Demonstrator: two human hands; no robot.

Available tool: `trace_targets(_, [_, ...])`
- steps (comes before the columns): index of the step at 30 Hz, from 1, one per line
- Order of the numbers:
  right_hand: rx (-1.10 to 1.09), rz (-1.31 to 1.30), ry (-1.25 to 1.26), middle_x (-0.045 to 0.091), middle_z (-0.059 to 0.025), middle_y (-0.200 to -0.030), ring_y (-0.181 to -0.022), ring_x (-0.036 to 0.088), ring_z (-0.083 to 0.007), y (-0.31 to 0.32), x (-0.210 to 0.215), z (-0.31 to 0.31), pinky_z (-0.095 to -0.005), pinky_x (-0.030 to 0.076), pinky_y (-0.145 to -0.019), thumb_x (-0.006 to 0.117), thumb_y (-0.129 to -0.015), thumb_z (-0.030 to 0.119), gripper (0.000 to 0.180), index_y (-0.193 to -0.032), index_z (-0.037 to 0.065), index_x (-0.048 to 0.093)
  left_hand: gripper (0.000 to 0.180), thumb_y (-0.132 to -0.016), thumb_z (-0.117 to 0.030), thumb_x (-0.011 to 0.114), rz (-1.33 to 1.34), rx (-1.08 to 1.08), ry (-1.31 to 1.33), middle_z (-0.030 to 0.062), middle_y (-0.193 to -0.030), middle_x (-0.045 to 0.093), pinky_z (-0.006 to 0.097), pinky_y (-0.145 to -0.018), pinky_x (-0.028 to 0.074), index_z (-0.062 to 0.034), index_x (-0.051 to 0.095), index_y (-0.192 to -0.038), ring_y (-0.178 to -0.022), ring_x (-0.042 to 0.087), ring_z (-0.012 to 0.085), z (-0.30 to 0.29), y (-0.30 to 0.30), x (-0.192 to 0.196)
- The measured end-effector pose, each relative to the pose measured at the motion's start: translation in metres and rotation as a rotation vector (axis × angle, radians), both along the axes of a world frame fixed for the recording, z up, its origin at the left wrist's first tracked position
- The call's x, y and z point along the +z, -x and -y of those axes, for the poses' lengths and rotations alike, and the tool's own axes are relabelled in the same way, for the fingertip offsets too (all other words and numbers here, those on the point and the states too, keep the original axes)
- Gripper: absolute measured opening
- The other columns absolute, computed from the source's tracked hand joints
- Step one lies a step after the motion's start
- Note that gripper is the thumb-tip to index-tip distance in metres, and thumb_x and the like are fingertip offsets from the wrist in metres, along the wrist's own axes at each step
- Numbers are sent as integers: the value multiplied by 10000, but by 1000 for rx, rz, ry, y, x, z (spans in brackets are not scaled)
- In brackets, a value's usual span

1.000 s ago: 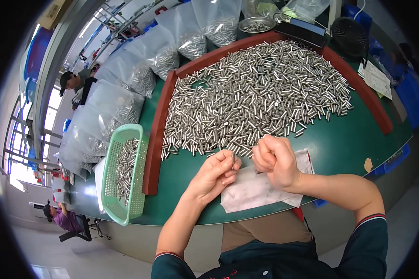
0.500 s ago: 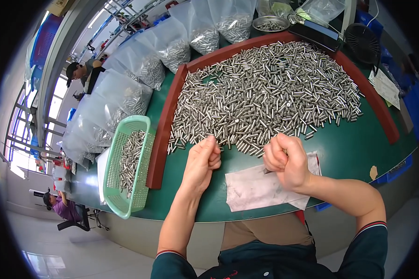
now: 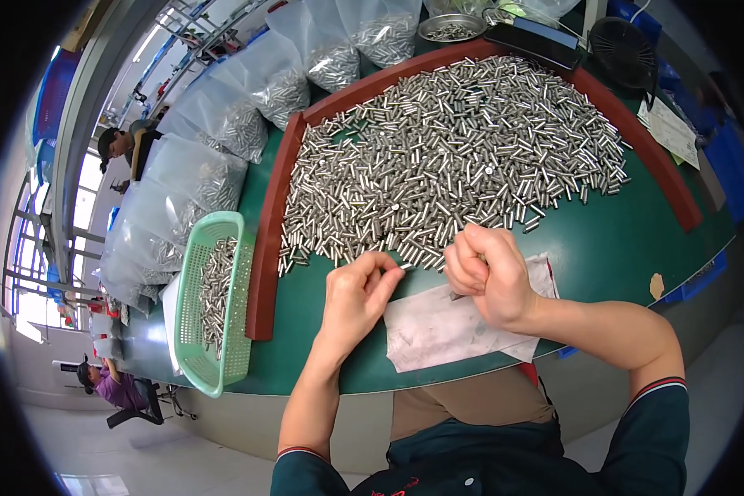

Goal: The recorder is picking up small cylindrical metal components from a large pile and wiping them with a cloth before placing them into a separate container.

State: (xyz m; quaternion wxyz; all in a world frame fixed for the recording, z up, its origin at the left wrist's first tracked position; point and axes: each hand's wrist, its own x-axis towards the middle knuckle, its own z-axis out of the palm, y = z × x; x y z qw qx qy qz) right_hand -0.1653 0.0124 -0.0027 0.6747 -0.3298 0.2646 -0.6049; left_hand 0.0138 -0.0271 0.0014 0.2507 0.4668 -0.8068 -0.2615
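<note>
A wide heap of small silvery metal pins [image 3: 438, 157] lies on the green tabletop. At the heap's near edge, my left hand [image 3: 355, 302] pinches one metal pin [image 3: 405, 266] between thumb and forefinger. My right hand [image 3: 494, 277] is closed in a fist a little to the right, above a stained white cloth [image 3: 438, 331]. A small dark grey end shows under its curled fingers; what the fist holds is mostly hidden.
Dark red wooden strips [image 3: 274, 223] border the heap. To the left stands a green basket [image 3: 238, 331] of pins, with several plastic bags [image 3: 277, 91] of pins behind. A metal bowl [image 3: 452, 29], a phone-like black device [image 3: 533, 48] and a black fan [image 3: 622, 54] sit farther back.
My left hand has gone from a closed fist to a thumb-and-forefinger pinch with a pin showing. My right fist stays closed near the cloth. The whole view has shifted slightly.
</note>
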Motion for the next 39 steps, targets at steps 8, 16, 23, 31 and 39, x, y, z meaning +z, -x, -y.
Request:
trace_targets(8, [-62,77,15,265,9,-429,-395,188,-86,2,3,-1,-248,179,-401,301,-877,246,416,-485,109,268,96,-694,-79,657,34,-163,-84,47,-435,375,295,-381,307,-24,580,-714,-370,366,154,-18,16,-5])
trace_targets(16, [-97,76,24,269,8,-430,-394,185,-85,-4,-2,-2,-250,180,-405,298,-876,244,415,-485,108,270,74,-689,-35,659,3,-164,-62,-13,-450,322,236,-387,264,-4,597,-713,-410,289,64,-20,17,-8])
trace_targets(23, [-113,55,59,271,10,-434,-398,196,-86,-6,-4,-3,-248,186,-407,308,-880,235,417,-486,105,270,75,-688,-34,661,-3,-163,-56,-16,-446,316,236,-388,262,-2,599,-715,-412,284,59,-21,17,-9])
trace_targets(31, [-213,-163,142,273,6,-447,-426,243,-91,-16,1,-4,-247,217,-426,317,-873,188,402,-488,81,276,90,-674,-50,674,1,-162,-86,69,-443,408,297,-381,326,-19,597,-709,-366,386,169,-19,22,-3])
trace_targets(39, [-115,0,49,269,12,-442,-406,200,-84,-11,-5,1,-248,186,-406,311,-883,245,417,-494,103,271,102,-742,-72,625,-81,-69,-202,30,-535,501,245,-443,364,-8,546,-737,-466,464,109,-23,14,1])
